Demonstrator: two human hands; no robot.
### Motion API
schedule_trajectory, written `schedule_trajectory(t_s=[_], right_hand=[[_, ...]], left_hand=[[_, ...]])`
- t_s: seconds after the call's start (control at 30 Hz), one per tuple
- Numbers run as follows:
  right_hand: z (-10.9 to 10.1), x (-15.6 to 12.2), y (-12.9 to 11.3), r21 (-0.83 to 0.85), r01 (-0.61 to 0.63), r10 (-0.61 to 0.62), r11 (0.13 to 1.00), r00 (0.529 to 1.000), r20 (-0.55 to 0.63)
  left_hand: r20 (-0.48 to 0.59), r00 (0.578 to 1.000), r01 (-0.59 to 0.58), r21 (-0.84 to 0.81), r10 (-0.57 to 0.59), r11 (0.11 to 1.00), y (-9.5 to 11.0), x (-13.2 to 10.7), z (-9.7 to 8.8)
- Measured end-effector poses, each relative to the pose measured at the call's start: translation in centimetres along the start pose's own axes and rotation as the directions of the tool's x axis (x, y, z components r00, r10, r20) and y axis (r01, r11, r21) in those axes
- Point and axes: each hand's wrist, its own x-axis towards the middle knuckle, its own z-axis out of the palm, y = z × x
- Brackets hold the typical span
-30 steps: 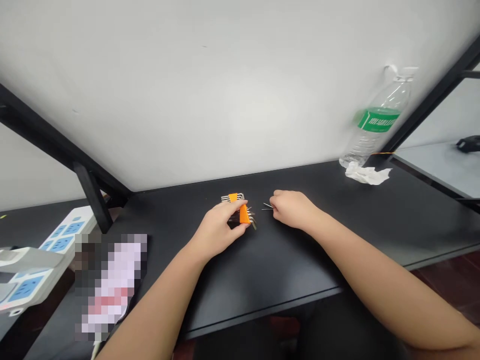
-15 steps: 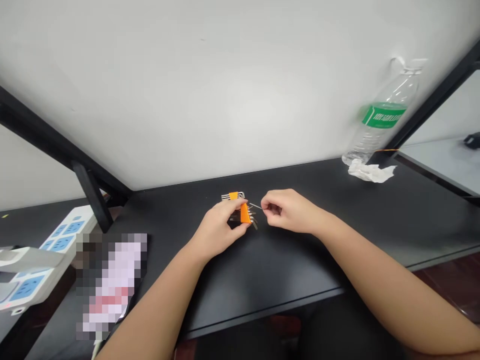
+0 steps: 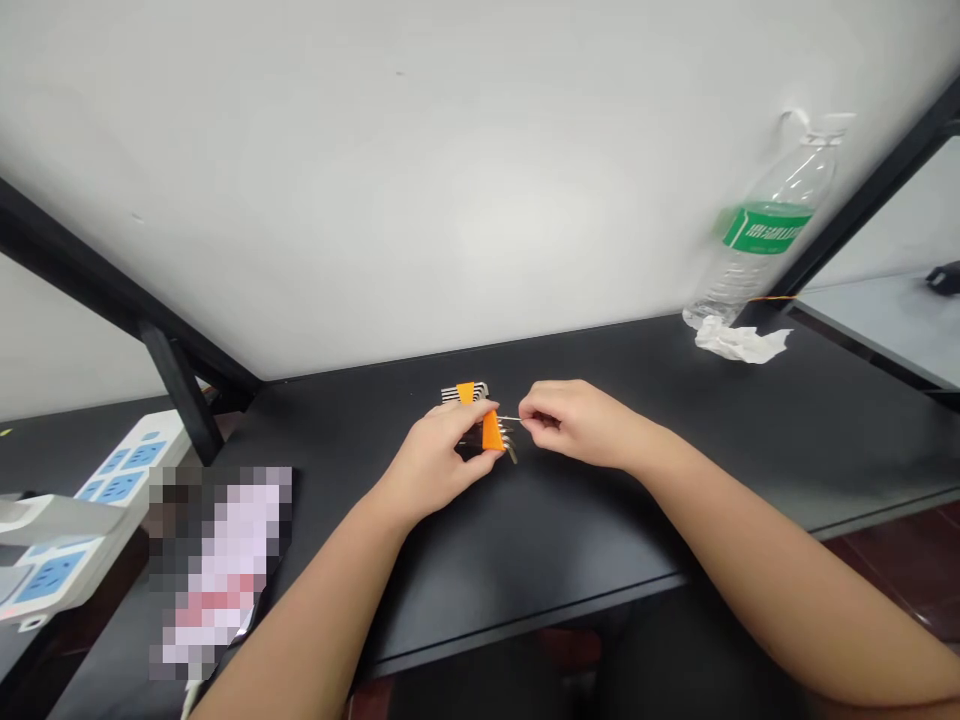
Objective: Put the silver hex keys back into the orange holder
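— Hands in the head view: how are they set?
— The left hand point(image 3: 439, 465) is curled around an orange key holder point(image 3: 491, 430), thumb and fingers closed on it, low over the black desk point(image 3: 600, 530). The right hand point(image 3: 577, 425) is closed in a pinch on a thin metal key point(image 3: 510, 418).
— Which way is the key pointed?
— Its long axis is laid nearly level across the picture. The free tip is pointed left at the holder; whether it touches cannot be told. The other end is hidden by the fingertips.
— And the holder?
— It is held near the desk's middle, its length run from far to near, slightly tilted, with short key ends stuck out on its right side. A second orange-banded key set point(image 3: 465, 393) is seen lying just behind it. A bottle point(image 3: 757, 240) and crumpled tissue point(image 3: 739, 345) are seen far right, a power strip point(image 3: 75, 530) at the left.
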Motion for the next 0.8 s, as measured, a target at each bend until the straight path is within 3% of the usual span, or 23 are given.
schedule_trajectory(t_s=[0.13, 0.27, 0.43, 0.57, 0.8], right_hand=[[-0.4, 0.0, -0.2, 0.057, 0.047, -0.045, 0.997, 0.999, -0.025], [-0.4, 0.1, -0.4, 0.326, 0.038, -0.020, 0.944, 0.998, -0.058], [0.6, 0.3, 0.2, 0.691, -0.154, 0.161, 0.706, 0.985, 0.055], [1.4, 0.7, 0.8, 0.808, -0.296, 0.277, 0.510, 0.945, 0.171], [2.8, 1.1, 1.4, 0.823, -0.392, 0.311, 0.411, 0.909, 0.277]], left_hand=[[0.023, 0.999, -0.033, 0.020, 0.033, 0.999, 0.2, 0.1, -0.2], [0.068, 0.994, -0.083, 0.008, 0.083, 0.996, 0.7, 0.4, -0.4], [0.031, 0.996, -0.088, -0.018, 0.088, 0.996, 1.1, 0.4, -0.3], [-0.009, 0.998, -0.055, -0.025, 0.055, 0.998, 1.1, 0.1, -0.2], [0.043, 0.995, -0.093, -0.003, 0.093, 0.996, 1.5, 0.1, -0.1]])
